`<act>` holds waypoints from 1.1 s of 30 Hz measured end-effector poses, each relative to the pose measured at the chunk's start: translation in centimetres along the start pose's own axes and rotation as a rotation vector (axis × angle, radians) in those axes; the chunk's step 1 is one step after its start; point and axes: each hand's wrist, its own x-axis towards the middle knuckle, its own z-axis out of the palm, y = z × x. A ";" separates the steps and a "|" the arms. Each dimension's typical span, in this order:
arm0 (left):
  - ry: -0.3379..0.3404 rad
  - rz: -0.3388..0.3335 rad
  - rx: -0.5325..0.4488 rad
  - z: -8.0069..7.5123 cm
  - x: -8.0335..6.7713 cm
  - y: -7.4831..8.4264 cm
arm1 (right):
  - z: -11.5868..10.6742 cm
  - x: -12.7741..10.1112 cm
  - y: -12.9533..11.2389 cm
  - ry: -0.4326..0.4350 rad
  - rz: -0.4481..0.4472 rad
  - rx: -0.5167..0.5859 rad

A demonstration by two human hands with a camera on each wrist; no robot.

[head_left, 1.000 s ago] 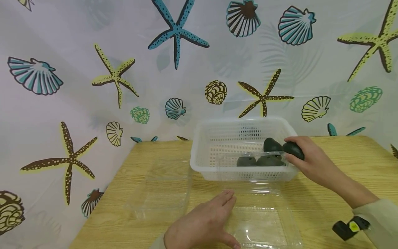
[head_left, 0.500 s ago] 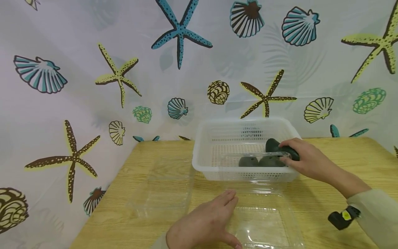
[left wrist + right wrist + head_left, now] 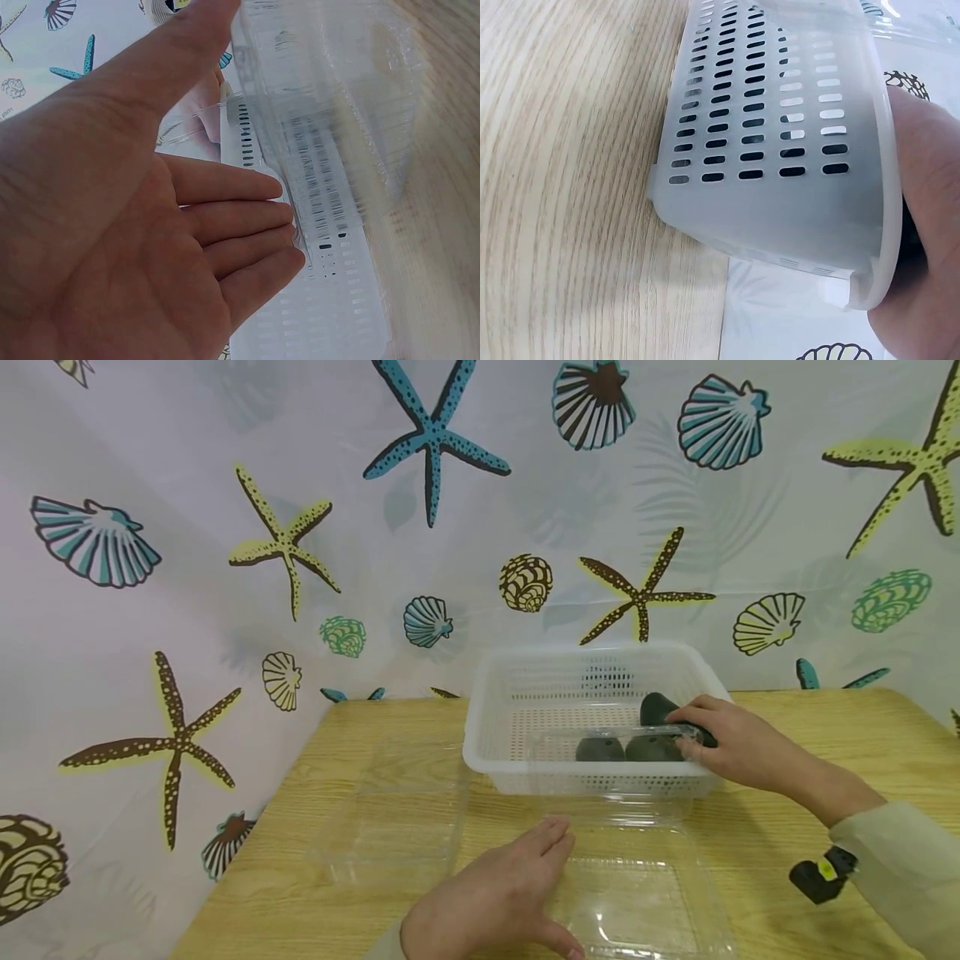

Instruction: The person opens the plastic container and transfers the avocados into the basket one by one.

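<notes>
**Right hand on dark stone at basket's right end, left hand flat on clear tray**

We see the right hand point(image 3: 738, 745) reaching over the right rim of the white slotted basket point(image 3: 525, 693), fingers curled round a dark stone point(image 3: 662, 708). The stone is oblong; its long axis runs roughly left-right across the head view, slightly tilted, the free rounded end pointing left toward the basket's middle and the other end hidden under the fingers. It sits at the basket's right end, above two more dark stones point(image 3: 628, 748) lying side by side on the basket floor near the front wall; we cannot tell whether it touches them.

A clear plastic piece point(image 3: 555, 739) lies in the basket in front of the stones.

The left hand point(image 3: 491, 902) lies palm down, fingers straight and close together, pointing away from us toward the basket, resting on the left edge of a clear plastic tray point(image 3: 645, 902) on the wooden surface point(image 3: 787, 827). The left wrist view shows the same flat palm point(image 3: 112, 240) against the clear plastic.

The basket's long axis runs left-right. In the right wrist view only the basket's slotted wall point(image 3: 780, 150) and part of the hand show; the stone is hidden. Behind is a curtain point(image 3: 225, 485) printed with starfish and shells.
</notes>
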 end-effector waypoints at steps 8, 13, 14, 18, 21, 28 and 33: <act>0.003 -0.003 -0.033 0.0 0.0 -0.1 | -0.1 0.4 -0.3 -0.037 -0.008 0.017; 0.019 0.004 -0.029 0.1 0.0 -0.1 | -0.1 0.5 -0.4 -0.055 -0.003 0.049; 0.019 0.005 -0.031 0.1 0.0 -0.1 | -0.1 0.4 -0.4 -0.051 -0.003 0.052; 0.013 0.003 -0.040 0.1 0.0 -0.1 | -0.3 0.1 -0.4 -0.023 -0.009 0.072; 0.025 0.009 -0.025 0.1 0.1 0.0 | -0.4 -0.1 -0.2 0.007 -0.010 0.080; 0.032 0.014 -0.018 0.1 0.2 0.2 | -1.0 -0.9 0.2 0.084 -0.019 0.068; -0.008 0.007 -0.064 0.0 0.0 0.1 | -1.4 -1.6 0.3 0.141 -0.044 0.056</act>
